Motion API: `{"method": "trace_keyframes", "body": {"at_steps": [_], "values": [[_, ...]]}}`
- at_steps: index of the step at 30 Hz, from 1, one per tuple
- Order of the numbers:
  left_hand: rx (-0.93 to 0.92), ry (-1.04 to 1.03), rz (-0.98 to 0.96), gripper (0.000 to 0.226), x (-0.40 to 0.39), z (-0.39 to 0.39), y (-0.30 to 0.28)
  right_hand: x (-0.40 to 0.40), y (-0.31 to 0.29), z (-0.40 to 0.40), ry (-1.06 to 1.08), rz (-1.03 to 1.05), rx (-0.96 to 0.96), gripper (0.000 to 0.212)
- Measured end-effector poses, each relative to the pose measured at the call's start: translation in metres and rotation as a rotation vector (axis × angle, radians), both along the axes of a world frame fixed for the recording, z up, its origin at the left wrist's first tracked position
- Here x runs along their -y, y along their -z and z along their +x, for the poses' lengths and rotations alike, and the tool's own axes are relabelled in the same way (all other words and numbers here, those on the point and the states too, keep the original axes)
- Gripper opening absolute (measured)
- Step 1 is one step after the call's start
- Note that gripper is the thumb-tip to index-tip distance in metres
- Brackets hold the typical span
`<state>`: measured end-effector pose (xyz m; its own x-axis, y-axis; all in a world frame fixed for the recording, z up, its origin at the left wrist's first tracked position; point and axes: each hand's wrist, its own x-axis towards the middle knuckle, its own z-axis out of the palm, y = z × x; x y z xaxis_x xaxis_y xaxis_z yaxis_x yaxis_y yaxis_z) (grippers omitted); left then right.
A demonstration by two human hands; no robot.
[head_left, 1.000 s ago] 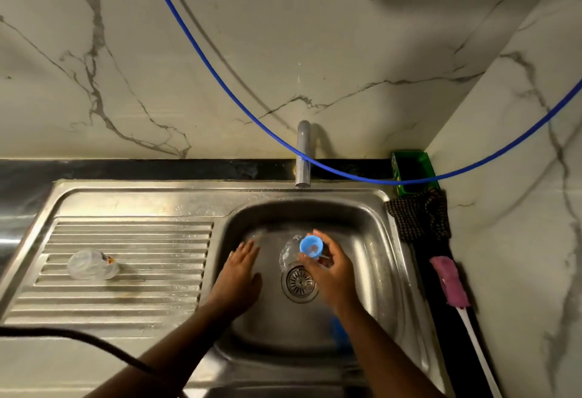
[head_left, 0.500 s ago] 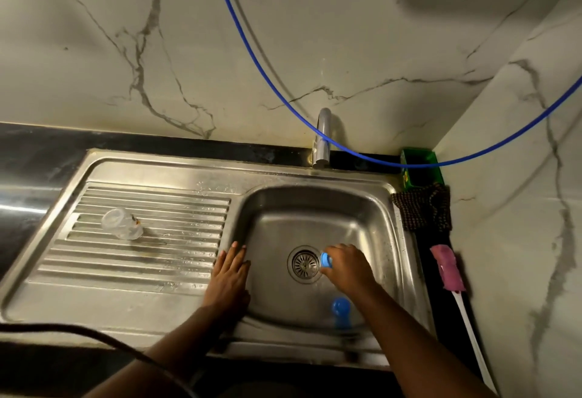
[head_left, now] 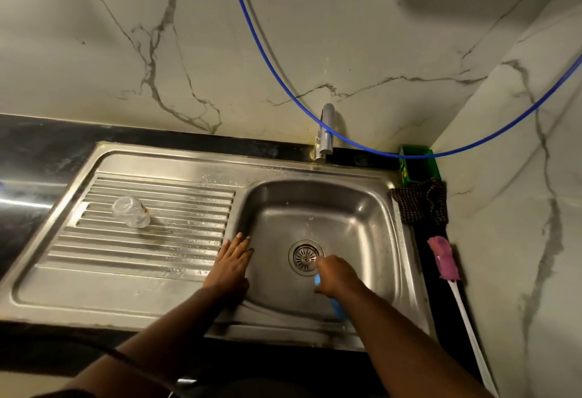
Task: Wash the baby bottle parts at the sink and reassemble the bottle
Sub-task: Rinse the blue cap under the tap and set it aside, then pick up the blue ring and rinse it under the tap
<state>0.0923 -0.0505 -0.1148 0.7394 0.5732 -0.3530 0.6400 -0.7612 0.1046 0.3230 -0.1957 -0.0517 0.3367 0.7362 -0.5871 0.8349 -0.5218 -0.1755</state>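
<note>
- Left hand point(head_left: 231, 263) lies flat, fingers straight and together, on the steel rim where the ribbed drainboard point(head_left: 151, 224) meets the sink basin point(head_left: 356, 208); it holds nothing.
- Right hand point(head_left: 335, 274) reaches down into the basin just beside the drain strainer point(head_left: 304, 255), fingers curled around a small blue bottle part point(head_left: 317, 280), of which only an edge shows.
- Another blue piece point(head_left: 338, 309) lies on the basin floor under the right wrist, mostly hidden.
- Clear bottle body point(head_left: 131, 211) lies on its side on the drainboard, well apart from both hands.
- Tap point(head_left: 326, 131) stands behind the basin; a blue hose point(head_left: 252, 32) crosses the marble wall.
- Pink-headed bottle brush point(head_left: 444, 260), dark cloth point(head_left: 420, 202) and green box point(head_left: 417, 169) sit right of the sink.
</note>
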Motion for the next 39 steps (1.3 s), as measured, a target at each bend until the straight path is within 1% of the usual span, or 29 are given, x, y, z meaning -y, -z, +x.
{"method": "trace_keyframes", "body": {"at_steps": [1,2,3,4,5,6,7,8,10,11,12,14,18,19,22,24,27,31,35,39], "values": [[-0.007,0.002,-0.021,0.094,-0.002,-0.001,-0.001,-0.003,-0.006,0.001,0.028,0.058,0.017,0.048],[-0.013,0.006,-0.044,0.094,-0.002,-0.003,-0.002,-0.008,-0.014,0.003,0.070,0.207,0.029,0.046],[-0.016,0.017,-0.064,0.093,0.000,-0.003,-0.005,-0.011,-0.024,0.001,0.090,0.397,0.081,0.043],[-0.001,0.019,-0.076,0.091,0.003,-0.002,-0.010,-0.013,-0.034,-0.003,0.093,0.645,0.134,0.040],[0.036,-0.010,-0.098,0.088,0.006,-0.002,-0.013,-0.012,-0.037,-0.008,0.107,0.887,0.144,0.038],[0.079,-0.052,-0.131,0.085,0.008,-0.002,-0.015,-0.008,-0.038,-0.012,0.141,1.074,0.107,0.036],[0.109,-0.099,-0.153,0.082,0.011,-0.005,-0.018,-0.002,-0.031,-0.016,0.172,1.101,0.058,0.034],[0.139,-0.129,-0.153,0.079,0.015,-0.006,-0.019,0.004,-0.021,-0.018,0.177,0.970,0.013,0.032],[0.176,-0.154,-0.133,0.073,0.025,-0.012,-0.021,0.016,-0.001,-0.022,0.202,0.449,-0.058,0.033],[0.173,-0.167,-0.135,0.071,0.029,-0.017,-0.022,0.021,0.007,-0.023,0.216,0.305,-0.087,0.035],[0.191,-0.185,-0.112,0.073,0.032,-0.023,-0.022,0.023,0.011,-0.022,0.242,0.305,-0.125,0.036],[0.263,-0.257,-0.043,0.079,0.035,-0.039,-0.022,0.017,0.008,-0.028,0.296,0.438,-0.226,0.036],[0.289,-0.405,-0.003,0.096,0.037,-0.071,-0.027,-0.019,-0.011,-0.059,0.356,0.576,-0.527,0.041],[0.281,-0.432,-0.004,0.101,0.035,-0.079,-0.028,-0.030,-0.014,-0.067,0.348,0.600,-0.558,0.043],[0.257,-0.484,-0.002,0.112,0.023,-0.106,-0.029,-0.062,-0.025,-0.096,0.228,0.659,-0.615,0.042],[0.225,-0.505,-0.004,0.116,0.011,-0.123,-0.031,-0.086,-0.033,-0.117,0.139,0.660,-0.610,0.041],[0.184,-0.500,-0.014,0.118,-0.005,-0.137,-0.032,-0.122,-0.039,-0.144,0.020,0.598,-0.502,0.045],[0.155,-0.456,-0.016,0.116,-0.016,-0.149,-0.035,-0.170,-0.031,-0.176,-0.068,0.518,-0.376,0.055],[0.184,-0.444,-0.036,0.114,-0.017,-0.157,-0.032,-0.204,-0.019,-0.203,-0.097,0.447,-0.267,0.032],[0.183,-0.446,-0.042,0.114,-0.018,-0.160,-0.029,-0.212,-0.008,-0.217,-0.133,0.478,-0.217,0.036]]}}
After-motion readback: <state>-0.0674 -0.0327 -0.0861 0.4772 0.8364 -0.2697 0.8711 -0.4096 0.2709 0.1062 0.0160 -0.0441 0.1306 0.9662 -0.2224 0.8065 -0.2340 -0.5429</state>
